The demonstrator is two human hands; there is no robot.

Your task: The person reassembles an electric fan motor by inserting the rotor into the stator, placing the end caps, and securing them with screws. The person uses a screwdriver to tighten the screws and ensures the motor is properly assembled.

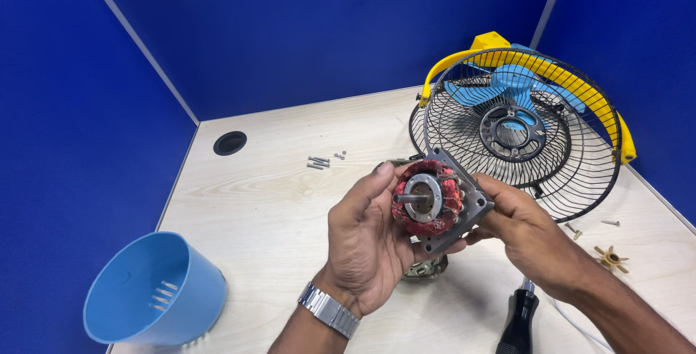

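**Fan motor held in two hands above the bench**

Nearest me, at six o'clock, a black screwdriver handle (pixel 518 321) is lying on the pale wooden table (pixel 268 216), just beside my right forearm. At eight o'clock a light blue plastic housing (pixel 148 300) is resting on its side, open end up.

At centre, I am holding the motor (pixel 431 198) clear of the table. My left hand (pixel 362 238) is cupping it from the nine o'clock side, fingers wrapped behind and thumb pressing the red winding. My right hand (pixel 518 227) is pinching the grey square plate at its three o'clock corner. The steel shaft (pixel 406 197) is pointing toward me. Another metal part (pixel 428 267) is lying directly beneath, mostly hidden.

At four o'clock a small yellow spinner nut (pixel 610 257) and a few loose screws (pixel 607 222) are lying near the table's right-hand edge. Further out, at eleven o'clock, more bolts (pixel 319 161) are resting near a round cable hole (pixel 230 142). At one o'clock the black wire guard (pixel 522 129), with yellow rim and blue blades, is leaning behind.

Risk, as I judge it: thumb pressure could be fraying the windings; a slack corner pinch could be letting the motor drop onto the part below; a sweeping forearm could be scattering the screws.
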